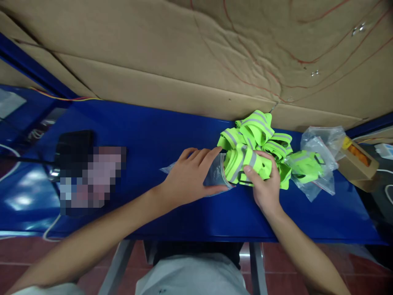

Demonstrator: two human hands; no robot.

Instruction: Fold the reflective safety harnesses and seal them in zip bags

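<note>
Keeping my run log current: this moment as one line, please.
left hand: holding clear plastic bag | right hand: gripping folded reflective strap bundle at bag mouth | behind: loose reflective straps | farther right: bagged strap

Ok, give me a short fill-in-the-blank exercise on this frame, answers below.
The left hand holds a clear plastic ____.
The right hand holds a folded strap whose buckle is ____ in colour.
More straps lie on a table that is ____ in colour.
In the picture, a cardboard box sits to the ____ of those straps.

Missing words: bag; black; blue; right.
</note>
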